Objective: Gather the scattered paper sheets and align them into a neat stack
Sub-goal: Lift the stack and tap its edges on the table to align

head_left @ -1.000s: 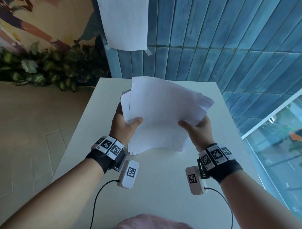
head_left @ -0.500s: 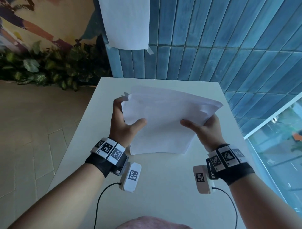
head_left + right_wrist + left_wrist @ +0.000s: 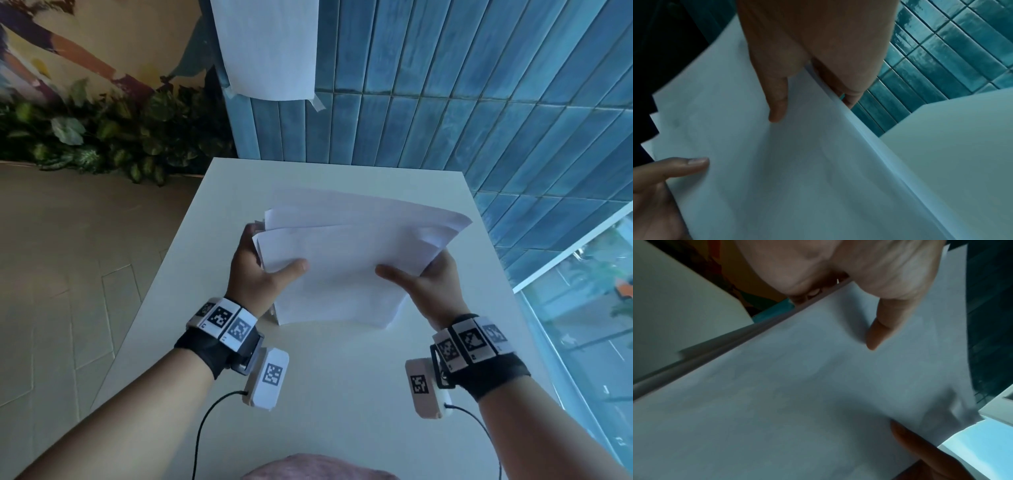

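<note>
Held upright over the table point(image 3: 325, 394) by left hand point(image 3: 255, 270) and right hand point(image 3: 428, 284), each clamped on a side of the papers point(image 3: 346, 270), lower edge touching it, probably to knock uneven sheets level.

You've got a white rectangular table point(image 3: 342, 394). Its far edge butts against the blue tile wall point(image 3: 479, 102) and its left edge overhangs the tan floor point(image 3: 68, 257). The only thing on the tabletop is the paper stack point(image 3: 342, 267), around the middle, tilted, bottom edge down at the surface. Can't confirm full contact from the head view.
</note>
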